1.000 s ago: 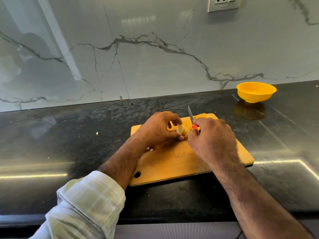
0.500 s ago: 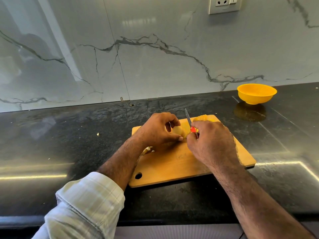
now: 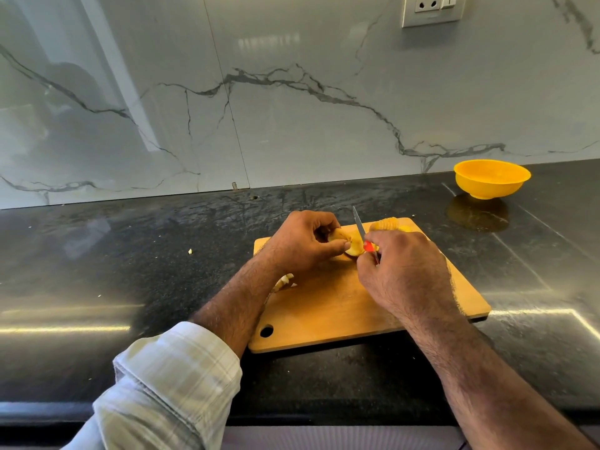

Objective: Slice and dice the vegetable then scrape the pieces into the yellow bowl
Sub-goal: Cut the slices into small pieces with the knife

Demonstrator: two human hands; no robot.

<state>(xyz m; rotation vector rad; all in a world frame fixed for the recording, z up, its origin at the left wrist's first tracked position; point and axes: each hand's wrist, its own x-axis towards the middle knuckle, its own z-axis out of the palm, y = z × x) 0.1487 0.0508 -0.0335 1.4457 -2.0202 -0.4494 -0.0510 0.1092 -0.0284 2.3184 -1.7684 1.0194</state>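
A pale yellow potato (image 3: 352, 244) lies on the wooden cutting board (image 3: 328, 313) near its far edge. My left hand (image 3: 302, 243) grips the potato from the left with curled fingers and thumb. My right hand (image 3: 404, 271) holds a small knife (image 3: 358, 224) with a red handle, its blade pointing away from me and set against the potato's right end. Several cut slices (image 3: 388, 224) lie in a row at the board's far edge, right of the blade. The yellow bowl (image 3: 492, 178) stands empty at the back right of the counter.
A few pale pieces (image 3: 285, 280) show on the board under my left wrist. One small scrap (image 3: 190, 251) lies on the black counter (image 3: 130, 271) to the left. A marble backsplash with a wall socket (image 3: 431, 8) rises behind.
The knife tip has shifted slightly left and the blade has come down against the potato's right end. Both hands stay in about the same place.
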